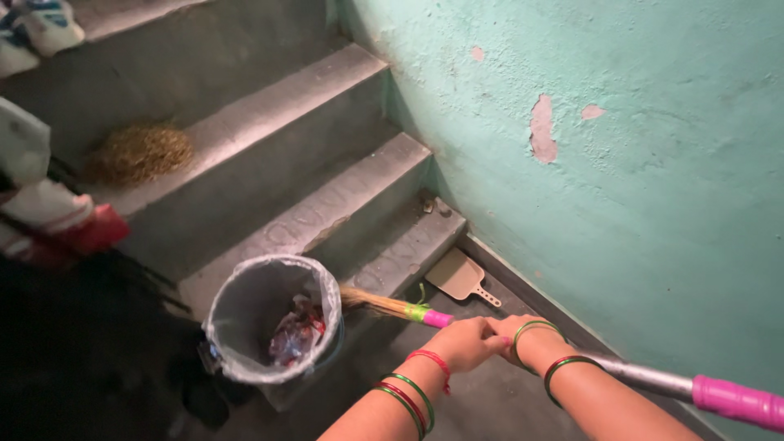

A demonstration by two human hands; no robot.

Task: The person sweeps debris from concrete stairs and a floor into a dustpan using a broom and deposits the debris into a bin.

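Both my hands grip one broom handle (653,378), a grey metal pole with pink ends. My left hand (467,343) closes around it nearer the straw head. Right behind it, my right hand (523,333) holds the same pole. Green and red bangles ring both wrists. The broom's straw head (377,303) points left and disappears behind a grey bin (245,306) lined with a clear bag, with wrappers inside. A tan dustpan (460,278) lies on the floor by the lowest step.
Grey concrete stairs (310,155) climb to the upper left beside a peeling green wall (621,147). A pile of yellowish straw (140,153) sits on one step. Shoes (37,28) and bags (57,224) crowd the left edge.
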